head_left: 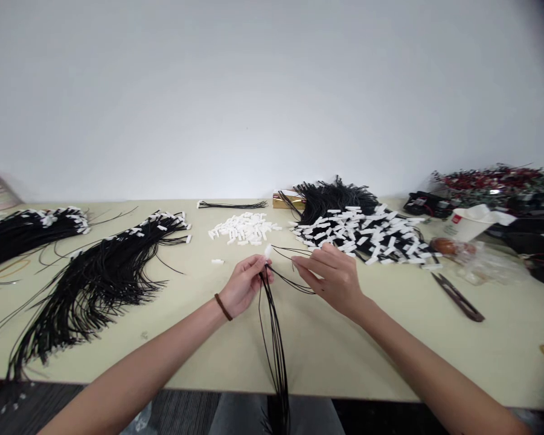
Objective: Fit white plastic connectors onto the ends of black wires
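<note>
My left hand [245,285], with a brown band at the wrist, pinches a small white plastic connector [267,250] between thumb and fingers. A bundle of black wires [276,332] hangs from beneath those fingers past the table's front edge. A few thin black wires [292,281] arc from the connector side over to my right hand [331,277]. Its fingertips are closed on thin black wire; how many strands they hold is hard to tell. Beyond my hands lies a heap of loose white connectors [247,228], with a single connector [217,261] apart from it.
On the left lie two piles of black wires with white connectors [104,290] [31,232]. A similar large pile [366,232] sits at back right, by a gold box [286,199]. Dark thread snips [458,297], a paper cup [466,223] and plastic bag [489,263] are farther right.
</note>
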Motion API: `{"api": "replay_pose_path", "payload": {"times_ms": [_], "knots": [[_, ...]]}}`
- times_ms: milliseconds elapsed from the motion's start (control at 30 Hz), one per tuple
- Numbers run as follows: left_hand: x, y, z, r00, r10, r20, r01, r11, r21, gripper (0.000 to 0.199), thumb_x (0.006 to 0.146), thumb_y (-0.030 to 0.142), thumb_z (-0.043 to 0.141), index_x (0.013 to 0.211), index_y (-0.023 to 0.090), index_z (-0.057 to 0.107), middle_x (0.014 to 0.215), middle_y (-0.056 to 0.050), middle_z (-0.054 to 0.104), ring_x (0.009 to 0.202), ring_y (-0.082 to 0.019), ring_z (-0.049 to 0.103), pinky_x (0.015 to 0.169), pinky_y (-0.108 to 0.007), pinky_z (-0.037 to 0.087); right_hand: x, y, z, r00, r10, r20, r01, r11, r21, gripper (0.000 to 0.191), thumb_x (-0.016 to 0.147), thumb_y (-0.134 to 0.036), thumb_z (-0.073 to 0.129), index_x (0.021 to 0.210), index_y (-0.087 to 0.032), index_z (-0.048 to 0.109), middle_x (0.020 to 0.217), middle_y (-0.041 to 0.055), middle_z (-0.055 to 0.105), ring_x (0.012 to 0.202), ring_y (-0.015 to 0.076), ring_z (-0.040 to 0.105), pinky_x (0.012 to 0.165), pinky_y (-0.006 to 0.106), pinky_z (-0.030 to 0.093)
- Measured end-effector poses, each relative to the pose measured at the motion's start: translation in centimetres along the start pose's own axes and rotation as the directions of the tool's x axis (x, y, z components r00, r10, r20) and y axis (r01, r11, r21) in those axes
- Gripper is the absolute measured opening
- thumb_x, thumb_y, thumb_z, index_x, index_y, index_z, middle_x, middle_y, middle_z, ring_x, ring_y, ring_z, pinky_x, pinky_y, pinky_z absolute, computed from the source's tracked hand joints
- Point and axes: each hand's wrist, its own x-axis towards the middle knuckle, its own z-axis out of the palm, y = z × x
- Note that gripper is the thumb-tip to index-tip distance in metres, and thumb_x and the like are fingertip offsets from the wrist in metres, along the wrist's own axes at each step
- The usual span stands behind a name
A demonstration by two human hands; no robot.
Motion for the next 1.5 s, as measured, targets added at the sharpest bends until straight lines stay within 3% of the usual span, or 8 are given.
{"api": "replay_pose_path", "payload": {"times_ms": [733, 1067, 1333, 1500], "knots": [[-0.17, 0.31, 0.16, 1.000, 0.015, 0.019, -0.017, 0.998, 0.068, 0.023, 0.067, 0.031, 0.070, 0.070, 0.011, 0.058, 0.063, 0.000, 0.054, 0.054, -0.007, 0.051, 0.056, -0.022, 0.040, -0.20, 0.59, -0.12, 0.999, 0.001, 0.034, -0.001, 1.000, 0.010, 0.010, 0.080, -0.013, 0.056, 0.081, -0.019, 0.064, 0.052, -0.0025, 0.043, 0.054, 0.0102, 0.028, 0.051, 0.023, 0.027], [-0.19, 0.36, 0.14, 1.000, 0.020, 0.022, -0.023, 0.991, 0.135, 0.024, 0.068, 0.034, 0.069, 0.070, 0.012, 0.059, 0.058, 0.001, 0.053, 0.053, -0.008, 0.049, 0.055, -0.022, 0.039, -0.15, 0.23, 0.08, 0.992, 0.105, 0.072, -0.110, 0.992, 0.063, 0.007, 0.078, -0.014, 0.057, 0.071, -0.017, 0.056, 0.058, -0.0004, 0.047, 0.058, 0.0108, 0.037, 0.055, 0.023, 0.032], [-0.10, 0.14, -0.17, 0.996, 0.013, 0.086, -0.038, 0.955, 0.294, 0.028, 0.070, 0.039, 0.065, 0.071, 0.012, 0.058, 0.055, 0.000, 0.055, 0.049, -0.009, 0.051, 0.052, -0.023, 0.037, -0.12, 0.18, 0.20, 0.989, 0.044, 0.143, -0.048, 0.999, 0.026, 0.007, 0.079, -0.015, 0.055, 0.073, -0.019, 0.055, 0.075, 0.0035, 0.054, 0.072, 0.0140, 0.045, 0.061, 0.025, 0.037], [-0.20, -0.02, -0.15, 0.991, -0.013, 0.135, -0.039, 0.925, 0.378, 0.028, 0.072, 0.040, 0.062, 0.071, 0.013, 0.058, 0.053, 0.000, 0.056, 0.048, -0.010, 0.052, 0.052, -0.023, 0.037, -0.39, -0.03, 0.40, 0.977, 0.031, 0.213, -0.050, 0.995, 0.087, 0.005, 0.082, -0.015, 0.052, 0.078, -0.019, 0.051, 0.089, 0.0059, 0.057, 0.081, 0.0154, 0.051, 0.069, 0.028, 0.044]]}}
